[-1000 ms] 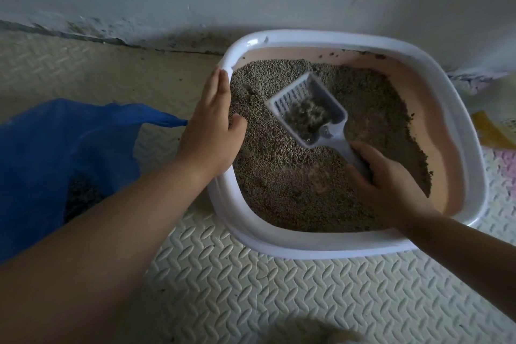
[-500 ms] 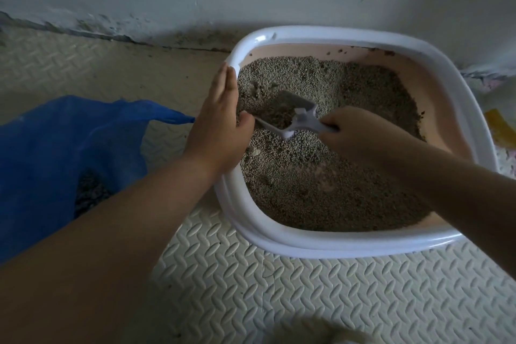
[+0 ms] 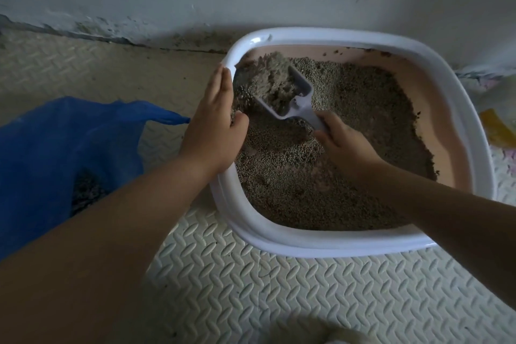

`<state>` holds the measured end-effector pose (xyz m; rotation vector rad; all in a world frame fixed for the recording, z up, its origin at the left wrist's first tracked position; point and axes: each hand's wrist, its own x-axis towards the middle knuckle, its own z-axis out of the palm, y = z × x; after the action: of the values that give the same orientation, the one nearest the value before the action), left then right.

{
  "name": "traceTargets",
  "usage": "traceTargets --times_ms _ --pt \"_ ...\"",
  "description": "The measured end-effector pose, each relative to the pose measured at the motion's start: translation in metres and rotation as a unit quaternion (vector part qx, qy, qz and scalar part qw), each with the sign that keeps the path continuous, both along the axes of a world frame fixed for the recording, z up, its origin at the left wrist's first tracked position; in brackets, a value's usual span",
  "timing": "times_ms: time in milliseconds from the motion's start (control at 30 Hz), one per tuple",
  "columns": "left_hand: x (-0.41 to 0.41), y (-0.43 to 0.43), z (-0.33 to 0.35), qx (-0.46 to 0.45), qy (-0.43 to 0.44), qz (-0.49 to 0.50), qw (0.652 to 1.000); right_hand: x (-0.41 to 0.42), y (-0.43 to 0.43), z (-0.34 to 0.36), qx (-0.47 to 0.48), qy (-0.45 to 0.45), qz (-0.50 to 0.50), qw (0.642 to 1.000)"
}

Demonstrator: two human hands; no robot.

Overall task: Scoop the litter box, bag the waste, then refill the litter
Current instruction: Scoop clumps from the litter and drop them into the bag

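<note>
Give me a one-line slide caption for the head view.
Right hand lifts a loaded scoop from the litter box; left hand steadies its rim.

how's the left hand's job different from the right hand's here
The left hand lies flat and open on the litter box rim, steadying it; the right hand is closed around the scoop handle. The left hand holds no tool; the right hand lifts a scoop heaped with clumped litter. The left hand sits at the box's edge; the right hand reaches over the litter. Both are bare.
</note>
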<state>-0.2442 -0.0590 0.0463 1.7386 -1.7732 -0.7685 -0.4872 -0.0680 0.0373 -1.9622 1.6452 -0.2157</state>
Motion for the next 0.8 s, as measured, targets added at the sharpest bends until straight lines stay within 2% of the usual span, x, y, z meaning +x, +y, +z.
traceTargets --times_ms 200,500,800 --pt "0.001 -0.004 -0.003 -0.014 -0.007 0.003 1.000 -0.044 0.021 0.009 -0.041 -0.110 -0.046 0.992" --pt "0.001 -0.002 -0.002 -0.009 -0.001 0.005 1.000 -0.056 0.033 0.022 -0.063 -0.141 -0.056 0.986" --pt "0.000 -0.002 0.000 -0.004 -0.003 0.005 1.000 -0.066 0.042 0.034 -0.099 -0.069 -0.015 0.993"
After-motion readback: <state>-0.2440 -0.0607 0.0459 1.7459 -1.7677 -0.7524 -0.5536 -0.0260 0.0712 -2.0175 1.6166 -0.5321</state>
